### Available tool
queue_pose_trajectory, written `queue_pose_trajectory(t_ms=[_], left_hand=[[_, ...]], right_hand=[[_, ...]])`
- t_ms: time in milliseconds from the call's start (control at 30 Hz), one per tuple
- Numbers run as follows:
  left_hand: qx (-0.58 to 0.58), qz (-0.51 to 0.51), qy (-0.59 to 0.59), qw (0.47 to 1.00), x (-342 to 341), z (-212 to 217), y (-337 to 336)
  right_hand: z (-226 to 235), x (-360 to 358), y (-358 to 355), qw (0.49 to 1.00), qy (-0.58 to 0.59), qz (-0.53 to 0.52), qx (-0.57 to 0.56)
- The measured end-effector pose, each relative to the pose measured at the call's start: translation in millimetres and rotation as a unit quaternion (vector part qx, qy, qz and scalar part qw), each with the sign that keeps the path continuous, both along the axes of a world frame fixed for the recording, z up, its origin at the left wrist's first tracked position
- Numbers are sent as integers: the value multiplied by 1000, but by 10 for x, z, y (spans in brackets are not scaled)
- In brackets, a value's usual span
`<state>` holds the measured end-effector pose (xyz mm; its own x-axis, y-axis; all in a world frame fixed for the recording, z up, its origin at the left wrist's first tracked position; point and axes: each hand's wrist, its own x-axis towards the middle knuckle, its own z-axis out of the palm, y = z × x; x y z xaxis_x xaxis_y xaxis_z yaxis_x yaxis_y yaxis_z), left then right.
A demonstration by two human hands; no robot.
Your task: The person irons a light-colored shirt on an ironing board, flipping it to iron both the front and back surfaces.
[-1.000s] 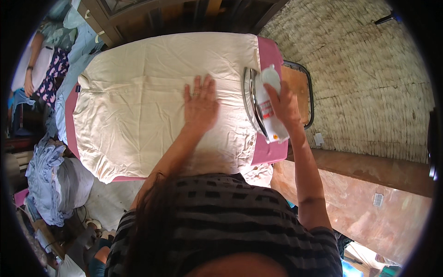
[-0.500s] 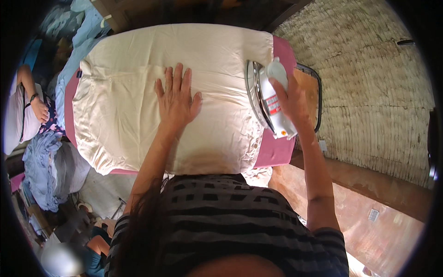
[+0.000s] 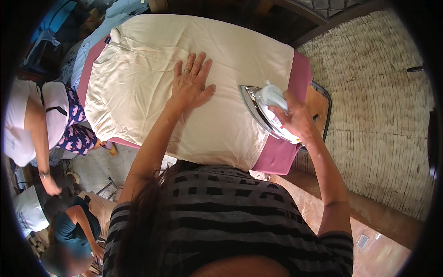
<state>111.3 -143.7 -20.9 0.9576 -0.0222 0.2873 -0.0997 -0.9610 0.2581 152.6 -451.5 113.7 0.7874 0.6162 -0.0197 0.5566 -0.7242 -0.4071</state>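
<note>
Cream garment lies spread over pink-covered surface. White iron sits at its right edge, right hand's fingers closed around the handle. Left hand: palm down on cloth, fingers spread. Person in white top at left.
</note>
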Motion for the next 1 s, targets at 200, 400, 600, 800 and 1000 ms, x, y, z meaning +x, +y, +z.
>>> queue_pose_trajectory(t_ms=[200, 400, 600, 800, 1000], left_hand=[[-19, 3, -2, 1000, -9, -8, 30], [-24, 47, 17, 998, -67, 33, 131], [-21, 78, 10, 997, -67, 91, 216], [12, 83, 34, 996, -106, 46, 265], [26, 80, 40, 996, -50, 70, 228]], right_hand=[[33, 499, 579, 998, 23, 47, 36], [-5, 839, 850, 994, 38, 103, 5], [-6, 1081, 547, 977, -21, 211, -11], [30, 953, 1096, 988, 19, 153, -30], [78, 989, 949, 986, 42, 153, -43]])
